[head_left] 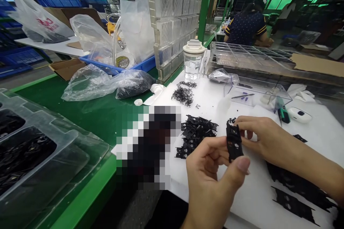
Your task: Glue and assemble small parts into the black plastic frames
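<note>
**One black part in hand, a heap yet to handle**

We work at a white-covered tabletop (209, 96) on a green bench. A heap of small black plastic frame parts (195, 134) lies unsorted before us; flat black rows (292, 186) at our right look already laid out. A loose pile of thin black clips (183, 95) waits beyond. Our left hand (212, 175) pinches one black rectangular plastic frame (233, 143), upright above the tabletop; our right hand (264, 137) closes its fingertips on its top edge.
</note>
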Tool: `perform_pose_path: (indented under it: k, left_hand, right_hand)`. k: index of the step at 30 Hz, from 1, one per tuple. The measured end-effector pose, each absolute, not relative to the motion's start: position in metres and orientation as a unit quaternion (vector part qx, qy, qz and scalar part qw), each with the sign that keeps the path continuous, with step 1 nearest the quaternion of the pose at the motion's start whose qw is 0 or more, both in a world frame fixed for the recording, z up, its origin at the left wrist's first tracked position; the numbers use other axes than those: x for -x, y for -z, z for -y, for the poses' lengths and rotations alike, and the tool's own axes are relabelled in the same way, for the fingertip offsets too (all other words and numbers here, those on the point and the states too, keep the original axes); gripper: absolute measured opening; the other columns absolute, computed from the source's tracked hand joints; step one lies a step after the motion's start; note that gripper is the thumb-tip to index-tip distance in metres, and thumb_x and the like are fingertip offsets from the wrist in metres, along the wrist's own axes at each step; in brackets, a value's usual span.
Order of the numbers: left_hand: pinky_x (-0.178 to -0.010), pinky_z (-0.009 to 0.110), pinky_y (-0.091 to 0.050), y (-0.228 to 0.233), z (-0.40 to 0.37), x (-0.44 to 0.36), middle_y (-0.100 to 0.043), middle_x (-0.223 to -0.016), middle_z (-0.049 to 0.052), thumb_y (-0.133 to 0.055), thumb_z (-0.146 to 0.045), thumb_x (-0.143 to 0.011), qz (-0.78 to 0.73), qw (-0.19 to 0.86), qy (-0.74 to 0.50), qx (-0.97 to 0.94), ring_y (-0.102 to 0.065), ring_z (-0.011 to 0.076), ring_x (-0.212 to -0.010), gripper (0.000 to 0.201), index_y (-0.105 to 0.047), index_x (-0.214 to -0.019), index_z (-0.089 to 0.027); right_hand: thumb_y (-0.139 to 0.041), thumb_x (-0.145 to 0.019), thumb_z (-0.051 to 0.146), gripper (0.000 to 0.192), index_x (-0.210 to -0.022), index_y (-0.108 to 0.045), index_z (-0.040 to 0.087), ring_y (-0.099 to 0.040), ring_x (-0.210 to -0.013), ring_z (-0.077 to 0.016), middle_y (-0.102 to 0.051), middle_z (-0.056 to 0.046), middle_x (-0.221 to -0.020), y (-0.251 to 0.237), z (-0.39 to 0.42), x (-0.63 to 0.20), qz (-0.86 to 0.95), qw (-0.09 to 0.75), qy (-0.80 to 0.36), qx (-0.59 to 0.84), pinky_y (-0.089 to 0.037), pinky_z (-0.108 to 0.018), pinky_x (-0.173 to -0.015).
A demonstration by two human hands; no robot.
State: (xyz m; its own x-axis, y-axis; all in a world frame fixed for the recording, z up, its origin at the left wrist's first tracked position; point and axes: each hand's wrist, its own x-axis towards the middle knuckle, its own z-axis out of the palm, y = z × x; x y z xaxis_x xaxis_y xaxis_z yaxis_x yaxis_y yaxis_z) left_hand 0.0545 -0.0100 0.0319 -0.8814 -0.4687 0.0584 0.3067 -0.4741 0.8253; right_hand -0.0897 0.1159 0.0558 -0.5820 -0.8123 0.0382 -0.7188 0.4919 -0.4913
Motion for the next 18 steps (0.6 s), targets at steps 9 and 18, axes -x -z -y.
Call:
perform_pose_path:
  k: [9,18]
  left_hand:
    - [-0.058,0.025,-0.052,-0.0314,0.0086,-0.0539,-0.070,-0.066,0.001,-0.088,-0.036,-0.080,0.457,0.225,0.856,-0.091,-0.058,0.0109,-0.052,0.029,-0.074,-0.096,-0.017]
    - [-0.059,0.025,-0.052,-0.0315,0.0100,-0.0530,-0.070,-0.066,0.001,-0.088,-0.035,-0.080,0.455,0.226,0.857,-0.091,-0.057,0.0102,-0.052,0.029,-0.074,-0.098,-0.016]
  right_hand:
    - [-0.058,-0.094,0.021,0.019,-0.080,-0.070,0.023,-0.059,-0.071,-0.0181,-0.069,-0.004,-0.087,-0.0534,-0.1170,0.0915,-0.858,0.100,0.240,0.443,-0.046,-0.030,-0.062]
    - [-0.055,-0.096,0.022,0.020,-0.080,-0.068,0.023,-0.059,-0.074,-0.0178,-0.067,-0.002,-0.087,-0.0550,-0.1182,0.0920,-0.849,0.113,0.244,0.454,-0.046,-0.032,-0.068]
